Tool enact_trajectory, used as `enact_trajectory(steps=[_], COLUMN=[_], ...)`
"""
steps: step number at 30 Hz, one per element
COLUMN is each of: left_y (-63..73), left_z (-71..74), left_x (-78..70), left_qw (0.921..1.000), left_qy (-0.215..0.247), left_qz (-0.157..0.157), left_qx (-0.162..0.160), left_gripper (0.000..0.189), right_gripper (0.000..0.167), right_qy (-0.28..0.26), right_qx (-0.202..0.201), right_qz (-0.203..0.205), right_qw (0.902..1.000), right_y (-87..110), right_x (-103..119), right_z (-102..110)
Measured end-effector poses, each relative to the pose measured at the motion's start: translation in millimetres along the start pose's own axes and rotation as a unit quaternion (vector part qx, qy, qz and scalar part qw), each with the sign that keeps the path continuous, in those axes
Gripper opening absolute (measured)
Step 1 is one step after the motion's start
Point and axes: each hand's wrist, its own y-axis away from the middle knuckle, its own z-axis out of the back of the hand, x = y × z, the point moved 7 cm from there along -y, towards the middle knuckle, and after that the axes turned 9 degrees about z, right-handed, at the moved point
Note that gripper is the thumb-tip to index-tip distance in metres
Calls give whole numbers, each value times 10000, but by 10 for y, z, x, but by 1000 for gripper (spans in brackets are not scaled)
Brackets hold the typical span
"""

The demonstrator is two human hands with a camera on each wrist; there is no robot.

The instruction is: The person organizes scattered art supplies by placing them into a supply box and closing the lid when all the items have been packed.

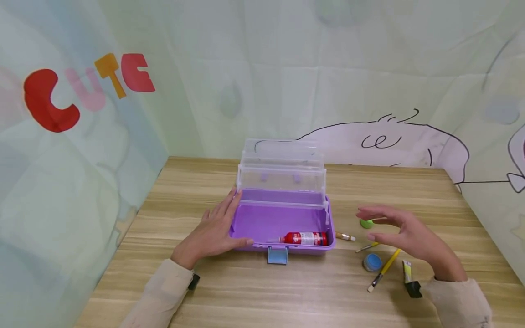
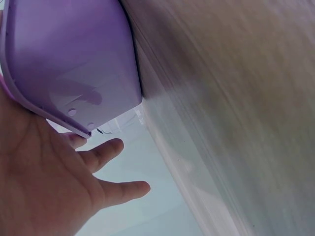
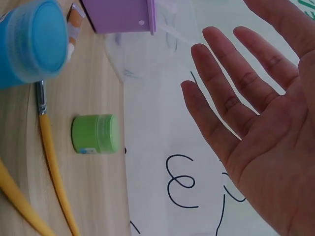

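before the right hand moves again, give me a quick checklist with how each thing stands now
1. Purple box open: ok.
2. Left hand on the box: ok, touching its left side.
3. Right hand free: ok, holding nothing.
4. Room beside the red bottle: ok, bare floor behind it.
5. Blue jar inside the box: not ok, on the table.
6. Its lid tight: cannot tell.

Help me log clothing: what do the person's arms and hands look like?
Long, cream fabric sleeves cover both forearms. The left hand and right hand are bare, with no gloves or rings visible. A small black object shows at the left cuff.
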Motion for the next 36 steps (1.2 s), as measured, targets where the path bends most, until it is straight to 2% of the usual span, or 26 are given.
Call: enact_trajectory(steps=[7, 13, 22, 31, 36], left_y=[-1, 1, 7, 15, 25], left_z=[10, 19, 26, 35, 43], left_x=[-12, -13, -19, -26, -31], left_qw=[10000, 9999, 10000, 10000, 10000], left_qy=[-38, -20, -19, -66, -32], left_qz=[-54, -72, -32, -42, -34], left_qx=[-38, -67, -41, -40, -33], left_gripper=[122, 123, 124, 124, 124], right_gripper=[46, 37, 31, 35, 36], right_qy=[-124, -81, -18, -679, -617], right_qx=[132, 345, 524, 661, 764], right_qz=[-69, -401, -584, -135, 186], right_qw=[9998, 9986, 9969, 9954, 9950], right_y=[112, 297, 586, 756, 779], right_x=[-84, -183, -311, -313, -304], right_z=[-7, 0, -8, -76, -101])
